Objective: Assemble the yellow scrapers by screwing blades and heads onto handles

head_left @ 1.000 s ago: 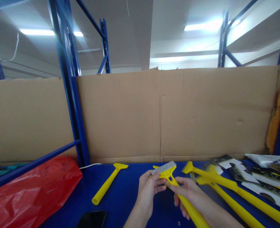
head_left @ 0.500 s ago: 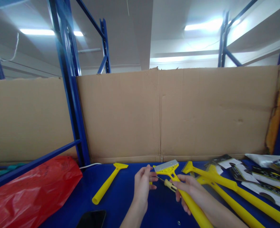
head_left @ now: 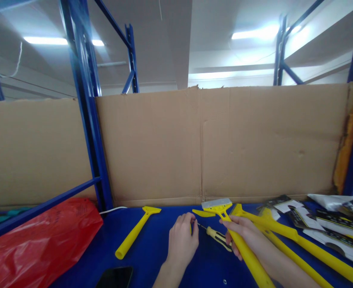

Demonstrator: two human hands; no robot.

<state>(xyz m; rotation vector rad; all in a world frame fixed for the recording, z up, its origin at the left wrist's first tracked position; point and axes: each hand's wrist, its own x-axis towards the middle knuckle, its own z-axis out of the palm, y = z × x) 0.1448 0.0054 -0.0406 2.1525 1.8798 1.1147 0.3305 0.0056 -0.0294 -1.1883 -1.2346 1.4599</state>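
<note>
While the right hand is wrapped round the handle of a yellow scraper, its silver-edged end pointing away over the blue bench, the left hand has its fingers bent together near the tip of a screwdriver, and whether they pinch anything cannot be told. Outward, left side: one loose scraper, a dark phone, a red plastic bag; right side: further yellow scrapers, then black-and-white packaging

Gloss met matt
The held scraper at five o'clock was smooth plastic, its plate metal; the bag at eight, glossy plastic; the cardboard panel, matt.
</note>
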